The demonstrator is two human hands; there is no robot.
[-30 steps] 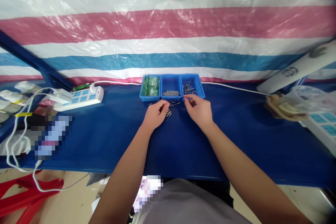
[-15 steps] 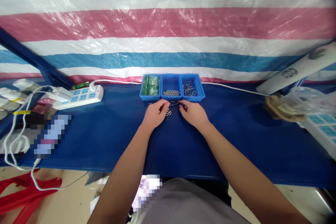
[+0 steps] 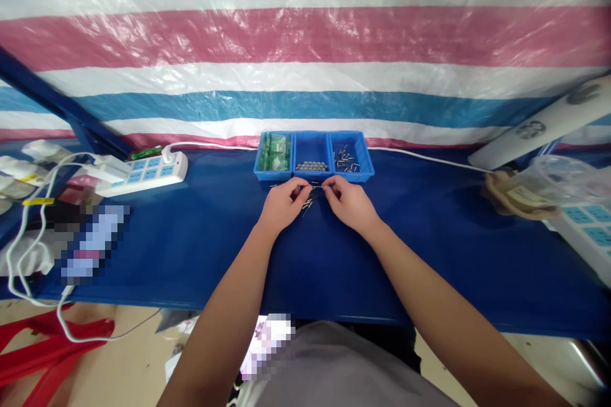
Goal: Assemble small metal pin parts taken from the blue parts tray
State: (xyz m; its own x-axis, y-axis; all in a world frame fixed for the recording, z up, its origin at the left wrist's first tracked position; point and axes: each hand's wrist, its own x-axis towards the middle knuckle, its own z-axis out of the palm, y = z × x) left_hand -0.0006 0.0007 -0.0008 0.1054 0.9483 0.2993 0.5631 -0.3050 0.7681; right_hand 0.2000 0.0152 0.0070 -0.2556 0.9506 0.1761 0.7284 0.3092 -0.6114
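Between my two hands is a thin metal pin point(image 3: 317, 187), lying about level. My left hand point(image 3: 282, 206) pinches its left end and my right hand point(image 3: 352, 203) pinches its right end. Below and between the fingers, several slim metal pins point(image 3: 308, 204) lie loose on the blue table point(image 3: 329, 267). Just behind the hands stands a blue three-part bin point(image 3: 311, 175). Its left part has green-wrapped pieces point(image 3: 275, 156), the middle one rows of small shiny metal pieces point(image 3: 312, 166), and the right one scattered short metal pins point(image 3: 346, 160). My fingers hide part of the pile.
At left are a white power strip point(image 3: 153, 172), white cables and a blurred-out phone point(image 3: 95, 245). At right stand a clear plastic cup point(image 3: 537, 187) in a brown wrap, another power strip point(image 3: 589, 229) and a long white tube point(image 3: 534, 124). A striped plastic sheet point(image 3: 305, 38) hangs behind.
My right hand has closed its fingers on the right end of a pin and come slightly closer to my left hand. The pin now spans both hands.
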